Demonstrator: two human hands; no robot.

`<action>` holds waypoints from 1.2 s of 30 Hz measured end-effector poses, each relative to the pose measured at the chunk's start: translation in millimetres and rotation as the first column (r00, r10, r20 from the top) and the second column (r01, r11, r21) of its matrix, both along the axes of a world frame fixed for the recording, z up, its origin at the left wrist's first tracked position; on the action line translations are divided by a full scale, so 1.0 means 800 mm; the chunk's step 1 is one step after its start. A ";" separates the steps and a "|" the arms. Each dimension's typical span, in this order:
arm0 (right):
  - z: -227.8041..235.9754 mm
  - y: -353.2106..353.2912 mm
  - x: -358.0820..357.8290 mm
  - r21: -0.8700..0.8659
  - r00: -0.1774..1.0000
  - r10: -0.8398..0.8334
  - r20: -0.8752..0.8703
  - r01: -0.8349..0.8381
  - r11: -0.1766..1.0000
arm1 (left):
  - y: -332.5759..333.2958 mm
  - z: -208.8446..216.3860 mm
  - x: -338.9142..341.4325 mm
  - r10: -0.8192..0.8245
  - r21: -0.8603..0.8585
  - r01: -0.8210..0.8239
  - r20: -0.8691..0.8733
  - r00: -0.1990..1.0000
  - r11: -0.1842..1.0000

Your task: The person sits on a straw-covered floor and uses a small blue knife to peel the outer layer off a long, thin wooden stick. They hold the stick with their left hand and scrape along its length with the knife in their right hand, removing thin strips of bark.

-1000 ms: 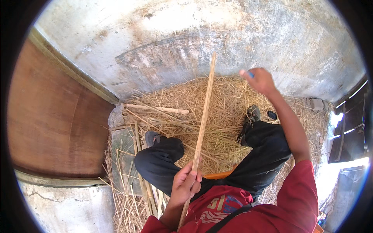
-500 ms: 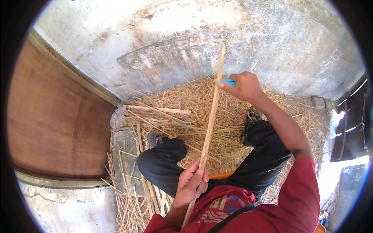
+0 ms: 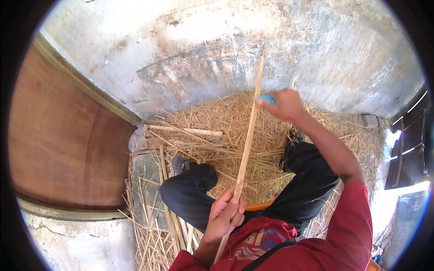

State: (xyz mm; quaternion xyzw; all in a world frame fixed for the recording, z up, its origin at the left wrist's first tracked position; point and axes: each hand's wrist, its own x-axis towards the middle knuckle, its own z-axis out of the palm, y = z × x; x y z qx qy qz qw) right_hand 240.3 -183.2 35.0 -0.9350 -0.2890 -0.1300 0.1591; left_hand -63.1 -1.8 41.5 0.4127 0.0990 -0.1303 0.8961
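Observation:
A long pale bamboo strip [image 3: 248, 140] slants away from my body toward the wall, its far end raised. My left hand [image 3: 224, 216] is closed around its lower part, in front of my chest. Against the strip's upper part, my right hand [image 3: 288, 106] grips a small blue-handled tool [image 3: 267, 99]. The hand is smeared by motion, and no blade can be made out. The strip's near end runs down beside my red shirt.
Straw-like shavings [image 3: 226, 108] cover the floor around my legs. Several split bamboo pieces [image 3: 190, 130] lie to the left, beside a brown wooden panel [image 3: 68, 140]. A stained wall [image 3: 194, 58] stands ahead. A grey block [image 3: 370, 120] sits at the right.
My right hand and the blue-handled tool have shifted slightly down along the strip. The strip's far end has dipped a little lower and to the right. My left hand keeps its grip.

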 end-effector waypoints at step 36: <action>0.025 0.037 -0.086 -0.104 0.967 0.244 -0.078 -0.251 0.962 | 0.011 -0.003 0.018 0.086 0.157 -0.099 0.085 0.993 0.983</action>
